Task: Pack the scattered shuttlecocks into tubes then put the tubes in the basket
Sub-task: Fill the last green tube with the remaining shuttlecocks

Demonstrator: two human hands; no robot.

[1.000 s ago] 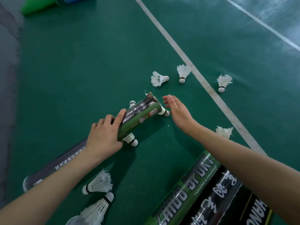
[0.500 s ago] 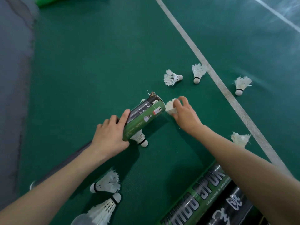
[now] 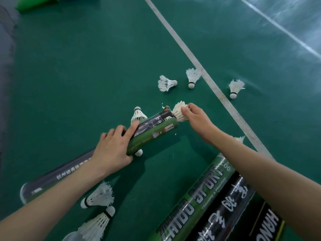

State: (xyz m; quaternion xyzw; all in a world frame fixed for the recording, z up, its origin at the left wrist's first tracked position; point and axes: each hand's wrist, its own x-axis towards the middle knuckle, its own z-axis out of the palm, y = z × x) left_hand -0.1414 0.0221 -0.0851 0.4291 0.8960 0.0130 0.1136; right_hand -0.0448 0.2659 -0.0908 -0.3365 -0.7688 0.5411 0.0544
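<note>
Tube (image 3: 152, 133) being gripped by left hand (image 3: 112, 150) to steady mouth; shuttlecock (image 3: 178, 113) being pinched there by right hand (image 3: 198, 119), presumably for insertion.

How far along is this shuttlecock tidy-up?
Done: nothing clearly; the lying tubes hide their contents. In hand: left hand holds the green tube, right hand pinches a shuttlecock at its mouth. Left: several shuttlecocks lie scattered on the court floor; no basket shows.

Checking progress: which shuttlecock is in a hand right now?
The shuttlecock at the mouth of the green tube, pinched by the right hand; the others lie on the floor.
</note>
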